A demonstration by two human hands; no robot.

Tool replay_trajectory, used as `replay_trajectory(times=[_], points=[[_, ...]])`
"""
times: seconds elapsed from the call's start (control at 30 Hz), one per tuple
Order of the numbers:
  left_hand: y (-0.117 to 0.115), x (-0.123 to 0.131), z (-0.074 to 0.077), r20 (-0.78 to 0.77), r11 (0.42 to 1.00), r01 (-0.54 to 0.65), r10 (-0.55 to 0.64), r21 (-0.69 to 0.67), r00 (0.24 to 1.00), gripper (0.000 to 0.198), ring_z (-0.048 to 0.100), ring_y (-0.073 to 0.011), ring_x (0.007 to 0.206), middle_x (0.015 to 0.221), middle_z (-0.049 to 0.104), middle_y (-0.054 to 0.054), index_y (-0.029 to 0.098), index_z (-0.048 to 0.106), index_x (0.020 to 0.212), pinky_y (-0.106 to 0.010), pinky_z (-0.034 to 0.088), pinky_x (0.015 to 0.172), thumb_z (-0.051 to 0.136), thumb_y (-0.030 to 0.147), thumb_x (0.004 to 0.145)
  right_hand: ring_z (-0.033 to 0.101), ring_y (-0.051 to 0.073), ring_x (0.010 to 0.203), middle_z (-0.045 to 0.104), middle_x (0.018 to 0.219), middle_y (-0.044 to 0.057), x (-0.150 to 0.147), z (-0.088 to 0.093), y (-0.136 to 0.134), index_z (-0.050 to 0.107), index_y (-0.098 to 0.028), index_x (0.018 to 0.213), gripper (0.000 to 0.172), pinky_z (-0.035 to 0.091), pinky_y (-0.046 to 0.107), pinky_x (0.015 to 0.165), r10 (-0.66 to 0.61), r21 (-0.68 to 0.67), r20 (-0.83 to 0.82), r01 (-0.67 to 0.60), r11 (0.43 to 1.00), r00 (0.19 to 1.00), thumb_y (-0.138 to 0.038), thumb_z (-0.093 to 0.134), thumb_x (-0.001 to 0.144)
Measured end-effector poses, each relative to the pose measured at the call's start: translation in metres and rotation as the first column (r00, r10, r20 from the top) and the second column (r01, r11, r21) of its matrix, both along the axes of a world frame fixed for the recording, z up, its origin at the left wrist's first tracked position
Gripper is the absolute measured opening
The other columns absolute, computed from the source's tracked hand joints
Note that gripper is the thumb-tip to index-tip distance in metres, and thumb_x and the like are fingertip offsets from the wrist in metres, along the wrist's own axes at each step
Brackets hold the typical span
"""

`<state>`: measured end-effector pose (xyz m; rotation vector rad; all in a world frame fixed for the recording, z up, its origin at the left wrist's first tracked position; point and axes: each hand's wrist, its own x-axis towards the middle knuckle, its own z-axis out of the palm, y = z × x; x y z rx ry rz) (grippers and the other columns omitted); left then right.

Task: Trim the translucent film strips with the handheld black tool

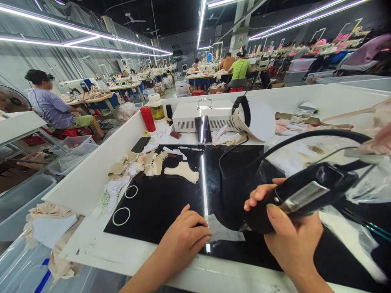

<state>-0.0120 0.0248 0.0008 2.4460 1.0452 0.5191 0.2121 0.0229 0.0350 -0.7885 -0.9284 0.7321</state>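
My left hand (188,232) lies on the black glossy board (171,203), its fingers extended and the fingertips at the edge of a translucent pale piece (224,228). My right hand (291,236) is closed around a black handheld power tool (301,193) with a silver plate on its side. The tool's dark front end points down and left, just beside the translucent piece; whether its tip touches the piece I cannot tell. A thick black hose (314,133) arches near the tool's back end. Farther back on the board lies a cream fabric cutout (182,172).
At the back of the white-walled worktable stand a white vented box (186,116), a face shield (259,118), a red cone (148,119) and a jar (157,108). Beige scraps (152,162) lie left; plastic bags (371,179) lie right. A seated person (55,99) is beyond the left wall.
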Motion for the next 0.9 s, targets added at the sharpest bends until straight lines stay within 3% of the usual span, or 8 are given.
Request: replay_trajectory(times=[0.13,0.33,0.73,0.9], points=[[0.001,0.004,0.000,-0.012,1.000,-0.001,0.001,-0.024,1.000,0.013,0.068,-0.0178,0.105,0.108,0.072,-0.002,0.023,0.077,0.105,-0.054,0.029,0.127,0.068,0.016,0.099,0.061,0.018,0.073,0.063,0.086,0.000,-0.015,0.006,0.000,0.063,-0.030,0.118,0.032,0.058,0.034,0.063,0.050,0.034,-0.046,-0.048,0.998,0.998,-0.033,0.079,0.090],[0.001,0.004,0.001,-0.027,0.997,-0.002,0.000,-0.073,1.000,0.015,0.067,-0.0184,0.108,0.111,0.071,-0.002,0.024,0.076,0.108,-0.057,0.025,0.127,0.069,0.016,0.098,0.063,0.016,0.073,0.065,0.088,0.001,-0.042,-0.001,-0.008,0.061,-0.031,0.121,0.035,0.058,0.032,0.065,0.178,0.035,-0.056,-0.176,0.984,0.982,-0.034,0.080,0.091],[0.001,0.002,-0.007,0.010,0.998,0.004,-0.004,-0.058,1.000,0.015,0.066,-0.0182,0.108,0.112,0.070,-0.002,0.024,0.074,0.111,-0.057,0.026,0.126,0.068,0.016,0.099,0.064,0.015,0.071,0.066,0.088,0.000,-0.045,-0.003,-0.010,0.060,-0.029,0.121,0.032,0.060,0.029,0.064,0.188,0.061,-0.036,-0.185,0.981,0.982,-0.033,0.078,0.093],[0.008,0.001,-0.001,-0.002,0.998,0.027,-0.027,-0.054,1.000,0.019,0.066,-0.0187,0.112,0.116,0.071,-0.003,0.024,0.074,0.115,-0.057,0.022,0.128,0.070,0.017,0.098,0.065,0.015,0.071,0.066,0.088,-0.001,-0.037,-0.006,0.003,0.061,-0.028,0.117,0.032,0.059,0.031,0.065,0.116,0.062,0.008,-0.116,0.991,0.993,-0.032,0.079,0.092]])
